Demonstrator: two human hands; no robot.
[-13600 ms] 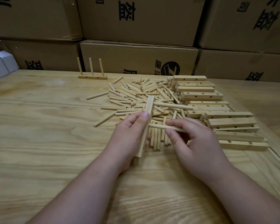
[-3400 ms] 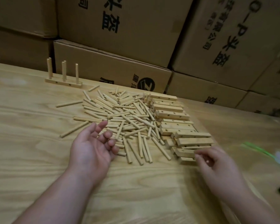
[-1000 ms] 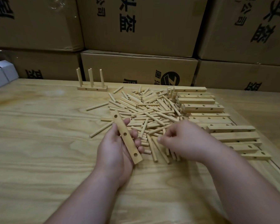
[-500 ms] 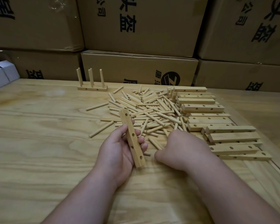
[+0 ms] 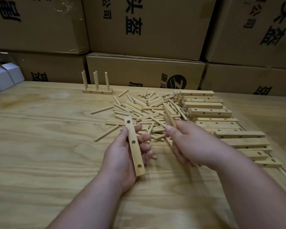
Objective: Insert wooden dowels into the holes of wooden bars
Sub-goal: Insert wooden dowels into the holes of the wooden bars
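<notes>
Done so far, by the look of it: one pale wooden bar with three dowels standing upright in its holes (image 5: 97,92), parked in the upper middle of the frame, left of centre, on the light plywood tabletop (image 5: 40,146). No other finished piece visible anywhere.

In hand now: a second pale rectangular wooden bar with three round holes (image 5: 134,144), just below frame centre, held lengthwise and tilted slightly, all three holes facing up and empty. Left hand (image 5: 125,156) cradling it from beneath, thumb along the left edge, fingers curled up around the right edge. Right hand (image 5: 188,142), right of centre, fingers closed round a small bundle of short round light-wood dowels (image 5: 169,119), tips poking up past the thumb; blurred, so exact count impossible to tell, likely two or three. Bundle near the bar but apart from it, nothing lined up with a hole yet.

Left to do: plenty. Loose heap of dowels (image 5: 147,109) spread across the middle of the frame, just beyond both hands. Stack of unfilled drilled wooden bars (image 5: 221,126) running down the right side, from upper middle towards the lower right edge, none with dowels in.

Judged early in the job: one bar complete, one about to be filled, a long row waiting. Brown cardboard cartons (image 5: 145,27) stacked along the top of the frame.
</notes>
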